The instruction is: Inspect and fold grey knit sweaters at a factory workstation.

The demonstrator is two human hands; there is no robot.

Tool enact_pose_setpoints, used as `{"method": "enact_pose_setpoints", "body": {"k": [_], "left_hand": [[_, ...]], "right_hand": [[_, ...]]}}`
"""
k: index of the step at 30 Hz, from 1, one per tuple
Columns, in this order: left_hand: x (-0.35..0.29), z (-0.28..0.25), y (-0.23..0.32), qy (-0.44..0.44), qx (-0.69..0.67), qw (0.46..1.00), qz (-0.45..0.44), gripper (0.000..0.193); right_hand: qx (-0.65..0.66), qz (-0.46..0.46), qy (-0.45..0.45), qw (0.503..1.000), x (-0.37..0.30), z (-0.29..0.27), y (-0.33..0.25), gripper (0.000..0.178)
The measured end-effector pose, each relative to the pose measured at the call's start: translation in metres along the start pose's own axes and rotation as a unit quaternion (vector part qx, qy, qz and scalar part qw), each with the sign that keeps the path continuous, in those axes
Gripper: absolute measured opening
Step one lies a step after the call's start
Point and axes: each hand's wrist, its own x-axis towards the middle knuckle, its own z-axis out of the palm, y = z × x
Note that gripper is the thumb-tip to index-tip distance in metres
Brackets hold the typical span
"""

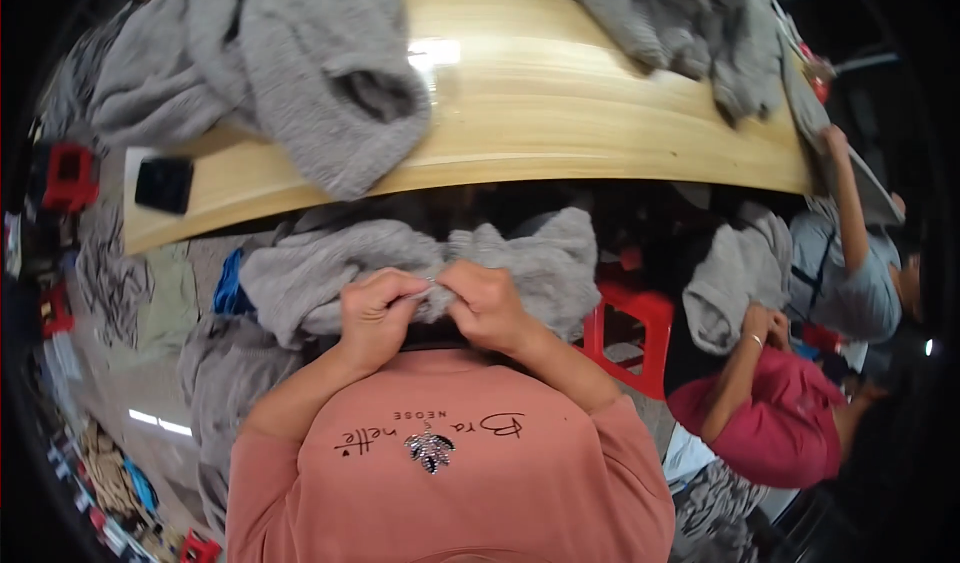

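A grey knitted garment point(335, 258) lies bunched across my lap, below the near edge of the table. My left hand point(378, 308) pinches its fabric, thumb and fingers pressed together. Close beside it, my right hand point(485, 303) grips the same garment, and the two hands almost meet at a gathered bit of knit. Whether a small tool or thread sits between the fingertips is too small to make out. The garment spreads out to both sides of my hands.
The wooden table point(520, 93) carries a grey knitted garment point(330, 83), another grey pile point(680, 23) and a black phone point(164, 184). A red stool point(640, 333) stands at my right. Beyond it a person in a dark red top point(770, 413) handles a grey garment point(735, 278); another person point(850, 273) sits farther off.
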Motion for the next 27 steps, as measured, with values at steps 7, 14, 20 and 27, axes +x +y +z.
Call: {"method": "enact_pose_setpoints", "body": {"k": [7,14,20,27], "left_hand": [[-0.006,-0.005,0.003,0.056,0.123,0.966,0.222,0.017],[-0.003,-0.026,0.004,-0.182,-0.056,0.972,0.14,0.015],[0.046,-0.011,-0.005,-0.163,0.236,0.894,0.343,0.029],[0.005,0.008,-0.077,-0.439,0.382,0.813,-0.018,0.026]], "right_hand": [[-0.196,-0.14,0.109,0.965,0.005,0.014,-0.012,0.016],[-0.073,-0.188,0.048,0.978,-0.007,-0.003,-0.022,0.017],[0.252,-0.086,-0.279,0.923,-0.013,-0.024,-0.03,0.01],[0.171,-0.025,-0.278,0.945,-0.008,-0.031,-0.04,0.013]]}}
